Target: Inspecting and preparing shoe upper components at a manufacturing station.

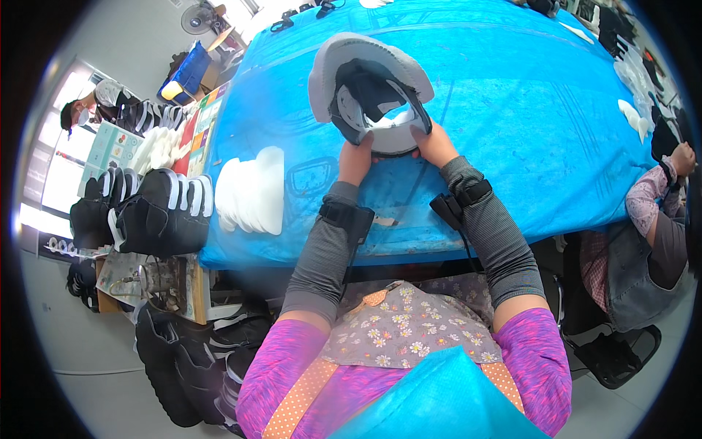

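Floral apron (409, 322) filling near foreground; dark shoes (183, 358) crowding floor level at lower left. Left hand (355, 159) and right hand (439, 145) both gripping grey-and-black shoe piece (333, 69) at its near end — opening facing wearer, piece sitting over the middle of blue table sheet (512, 110) and blocking sight of some fingers. White pad stack (252, 192) lying left of left hand; black shoe row (164, 212) standing beyond it, edging the table. Co-worker's hand (684, 159) showing at far right — masked person (110, 95) leaning at far left, fan (196, 20) standing behind.
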Motion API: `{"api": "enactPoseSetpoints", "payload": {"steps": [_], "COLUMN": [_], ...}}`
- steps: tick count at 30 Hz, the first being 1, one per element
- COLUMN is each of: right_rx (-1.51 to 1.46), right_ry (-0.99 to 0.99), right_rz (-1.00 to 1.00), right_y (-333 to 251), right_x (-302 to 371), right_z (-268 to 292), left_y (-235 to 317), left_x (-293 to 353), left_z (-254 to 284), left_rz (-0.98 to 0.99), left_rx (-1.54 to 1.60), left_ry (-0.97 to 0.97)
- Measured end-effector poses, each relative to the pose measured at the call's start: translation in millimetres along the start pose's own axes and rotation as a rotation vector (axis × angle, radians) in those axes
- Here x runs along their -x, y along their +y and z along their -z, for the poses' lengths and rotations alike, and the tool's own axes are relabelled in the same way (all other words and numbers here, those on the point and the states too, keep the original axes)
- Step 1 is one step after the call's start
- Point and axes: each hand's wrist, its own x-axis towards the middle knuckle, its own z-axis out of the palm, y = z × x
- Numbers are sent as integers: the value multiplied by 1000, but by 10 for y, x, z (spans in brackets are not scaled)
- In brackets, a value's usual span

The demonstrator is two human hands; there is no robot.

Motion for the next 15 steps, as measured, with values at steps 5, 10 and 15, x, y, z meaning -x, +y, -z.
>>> {"api": "enactPoseSetpoints", "payload": {"steps": [5,10,15], "right_rx": [11,12,10], "right_ry": [3,7,21], "right_rz": [-2,0,0], "right_y": [5,-12,-30], "right_x": [4,11,16], "right_z": [23,15,3], "left_y": [28,36,1], "left_x": [1,10,-9], "left_z": [-22,-15,-9], "left_rz": [12,-3,2], "left_rx": [-8,3,5], "left_ry": [-8,-7,4]}}
